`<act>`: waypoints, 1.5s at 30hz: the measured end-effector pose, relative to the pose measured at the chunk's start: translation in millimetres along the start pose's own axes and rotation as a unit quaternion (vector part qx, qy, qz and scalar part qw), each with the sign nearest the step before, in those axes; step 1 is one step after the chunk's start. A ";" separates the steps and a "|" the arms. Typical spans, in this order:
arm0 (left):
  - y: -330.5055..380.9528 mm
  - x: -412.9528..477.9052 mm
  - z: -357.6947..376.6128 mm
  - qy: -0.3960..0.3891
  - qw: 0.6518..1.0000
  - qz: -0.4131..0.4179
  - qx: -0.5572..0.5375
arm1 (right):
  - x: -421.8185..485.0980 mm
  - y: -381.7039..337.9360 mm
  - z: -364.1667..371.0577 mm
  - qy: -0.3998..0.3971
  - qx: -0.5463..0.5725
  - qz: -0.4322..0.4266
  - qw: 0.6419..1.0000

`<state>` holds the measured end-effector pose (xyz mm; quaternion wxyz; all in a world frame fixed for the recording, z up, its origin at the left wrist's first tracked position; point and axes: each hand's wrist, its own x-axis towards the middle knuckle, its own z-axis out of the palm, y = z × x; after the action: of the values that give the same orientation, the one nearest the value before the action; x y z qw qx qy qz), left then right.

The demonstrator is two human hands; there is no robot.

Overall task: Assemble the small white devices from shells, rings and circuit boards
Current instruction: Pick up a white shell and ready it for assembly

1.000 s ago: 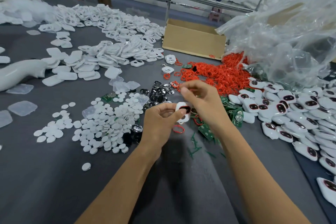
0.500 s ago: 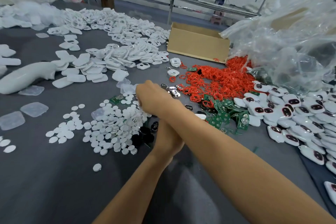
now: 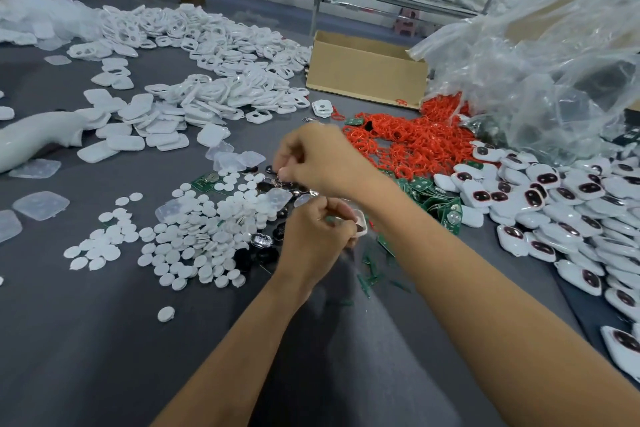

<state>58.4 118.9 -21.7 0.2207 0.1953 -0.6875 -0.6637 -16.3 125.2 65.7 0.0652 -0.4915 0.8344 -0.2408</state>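
Observation:
My left hand [image 3: 313, 236] grips a small white device shell [image 3: 361, 222]; only the shell's right edge shows past the fingers. My right hand [image 3: 318, 158] has crossed above it to the left, with curled fingertips over the small dark and metal parts [image 3: 277, 184]; blur hides whether it pinches one. Red rings [image 3: 405, 142] lie piled behind the hands. Green circuit boards [image 3: 440, 204] lie to the right. White shells [image 3: 221, 94] are heaped at the back left. Finished devices [image 3: 561, 204] fill the right side.
White round discs [image 3: 194, 229] spread left of my hands, with clear plastic covers [image 3: 40, 204] further left. A cardboard box [image 3: 367, 69] stands at the back and a crumpled clear plastic bag [image 3: 540, 62] at the back right. Green offcuts [image 3: 370, 274] lie near my left wrist.
My right hand left the shell, swung left across my left hand, then came back a little over the small dark parts. My left hand kept hold of the shell.

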 end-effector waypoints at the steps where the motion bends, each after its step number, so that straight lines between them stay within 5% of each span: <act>1: 0.2 0.6 0.5 -0.005 1.000 0.000 -0.005 | -10.8 7.1 -11.1 0.023 0.032 -0.001 0.999; 6: -6.2 1.6 -5.1 -0.027 0.996 0.039 0.077 | -73.0 60.0 -28.9 0.109 0.244 0.083 0.960; 13: -4.6 -1.1 -5.3 -0.126 0.985 0.051 0.103 | -109.1 86.8 -0.7 0.079 0.372 0.146 0.913; 17: -3.2 -1.4 -5.9 -0.138 0.985 0.049 0.087 | -108.4 87.0 10.3 0.063 0.393 0.147 0.905; 27: -4.8 -2.2 8.4 -0.052 0.991 -0.088 -0.089 | -109.3 79.5 22.2 0.236 0.450 0.174 0.844; 33: -2.5 -5.1 10.5 -0.054 0.980 -0.099 -0.164 | -108.6 75.6 28.0 0.272 0.384 0.166 0.867; 45: -1.5 -7.1 10.3 -0.018 0.992 -0.051 -0.110 | -108.1 71.7 37.0 0.293 0.427 0.189 0.834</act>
<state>58.5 131.4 -23.7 0.1943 0.1931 -0.6029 -0.7493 -5.1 233.5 -13.9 0.0654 -0.1541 0.7051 -0.6891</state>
